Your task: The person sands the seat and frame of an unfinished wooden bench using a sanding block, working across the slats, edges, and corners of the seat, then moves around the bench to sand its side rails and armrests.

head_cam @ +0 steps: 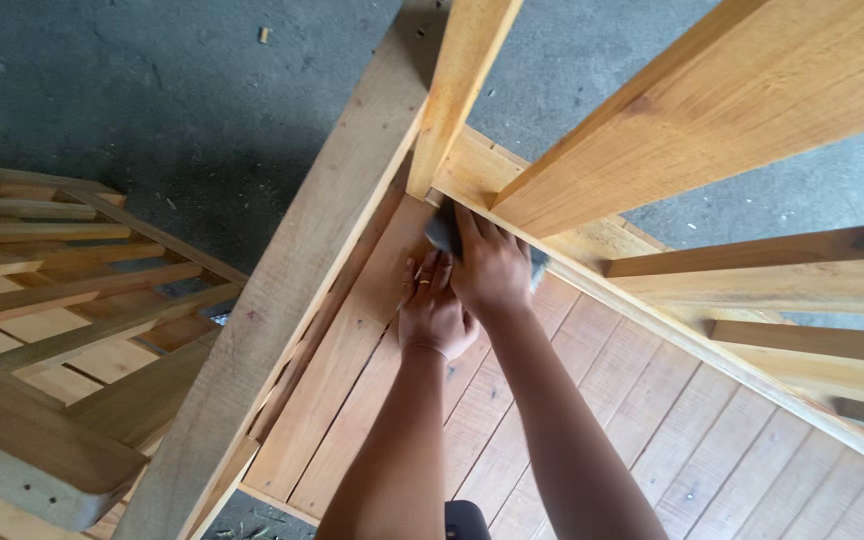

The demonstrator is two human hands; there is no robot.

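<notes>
Count — hands: two, left hand (434, 312) and right hand (492, 268); dark sanding block (443, 233): one; wooden frames: two — near frame (282, 300), second frame (62, 300).

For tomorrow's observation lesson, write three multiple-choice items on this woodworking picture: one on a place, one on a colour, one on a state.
1. Where do the hands work?
A. in the inner corner of the wooden frame
B. on the concrete floor
C. on the slatted piece at left

2. What colour is the block under the right hand?
A. red
B. dark grey
C. white

3. How do the hands lie?
A. wide apart
B. close together, the right partly over the left
C. both lifted off the wood

Answers: 1 A, the left hand and right hand meet where the wooden frame's rails join. 2 B, the block shows dark grey at the fingertips. 3 B, they overlap on the boards.
</notes>
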